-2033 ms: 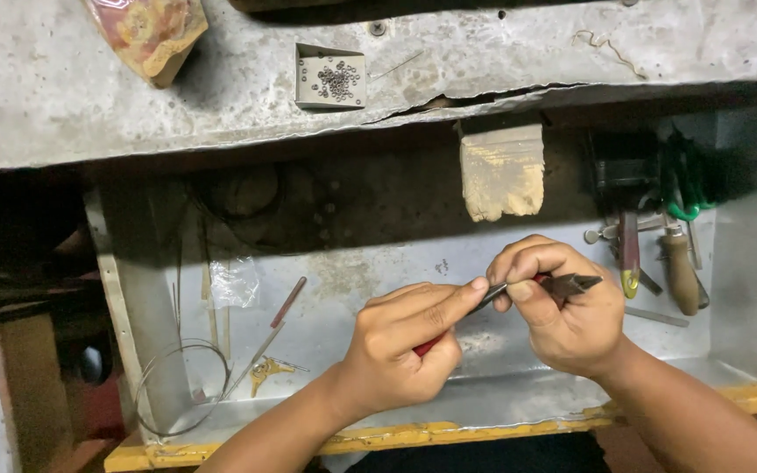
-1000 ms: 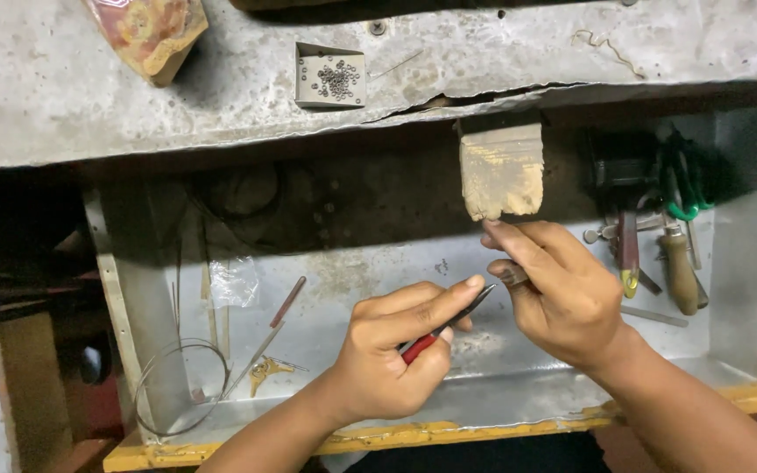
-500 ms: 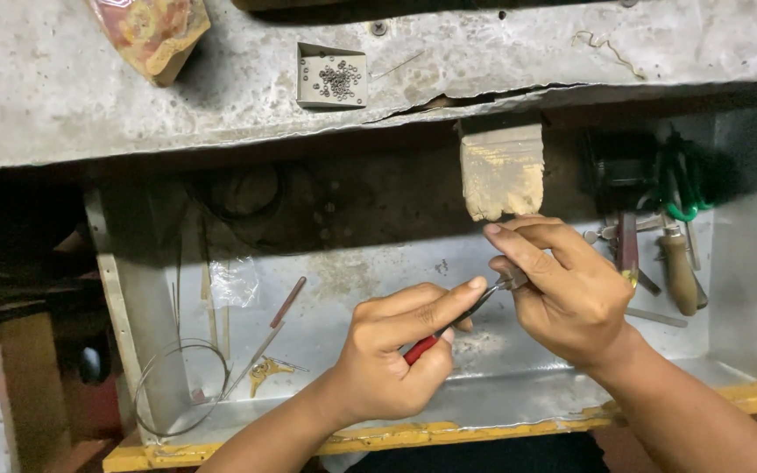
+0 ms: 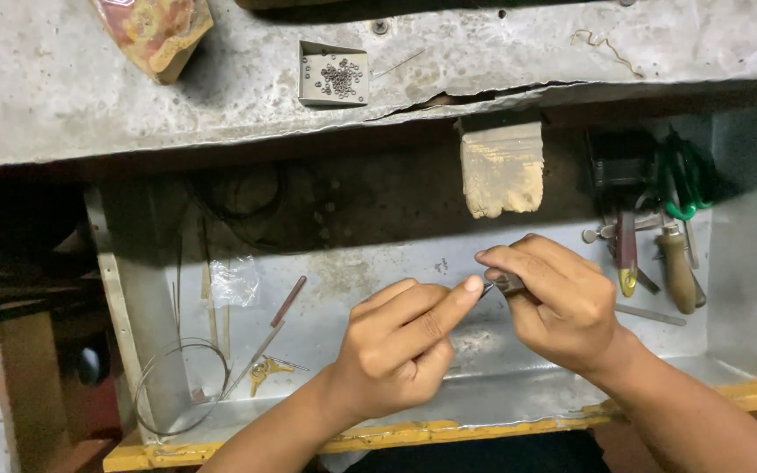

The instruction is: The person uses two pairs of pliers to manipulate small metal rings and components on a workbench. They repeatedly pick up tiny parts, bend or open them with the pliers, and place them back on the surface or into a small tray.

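Red handle that was peeking out under the left hand (image 4: 400,350) is now hidden, fingers curled shut. Its forefinger meets the right hand (image 4: 554,302), which pinches a small dark metal tool (image 4: 508,284) over the metal tray (image 4: 484,385), just below the beige block (image 4: 502,168).

I count two hands over the tray: left hand (image 4: 400,350) and right hand (image 4: 562,302). One small open box (image 4: 333,77) of tiny rings, too many to count. One wire coil (image 4: 181,385). One wooden-handled tool (image 4: 678,271). One green-handled scissors (image 4: 689,180). One pale block (image 4: 503,168).
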